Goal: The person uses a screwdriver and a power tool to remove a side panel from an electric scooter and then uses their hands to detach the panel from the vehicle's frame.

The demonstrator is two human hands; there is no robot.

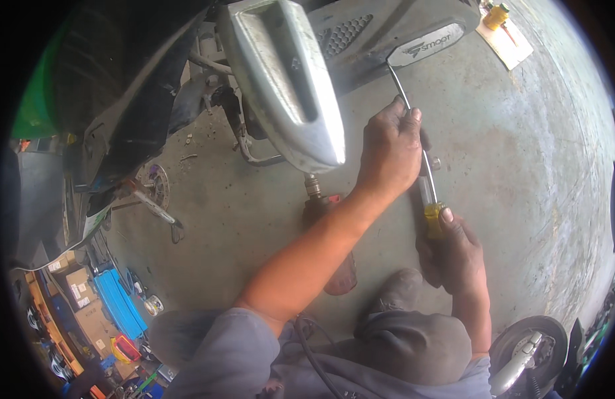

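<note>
A: Where is the long screwdriver with the thin steel shaft and clear-yellow handle [435, 216]?

B: In both hands, held over the smooth grey-green concrete floor [214, 226]. It slants, handle low and tip high.

A: What does the bare left hand [390, 146] do?

B: Its fingers are closed around the upper shaft, thumb along the steel, a little short of the tip.

A: And the bare right hand [457, 256]?

B: Those fingers are wrapped around the handle, with the thumb up near its front end.

A: Where does the tip sit?

B: At the lower left corner of the pale silver, elongated badge plate [427, 45] on the dark grey plastic body panel [360, 70]. I cannot tell whether it goes under the edge.

A: What stands close by?

B: Left of the hands, a tapered, bright silver metal piece [287, 86] juts downward in view. Below its point, a dark power tool with a red patch [330, 219] is partly hidden by the left forearm.

A: Anything at the lower right?

B: A round black tyre [503, 342], beside the right sleeve.
</note>
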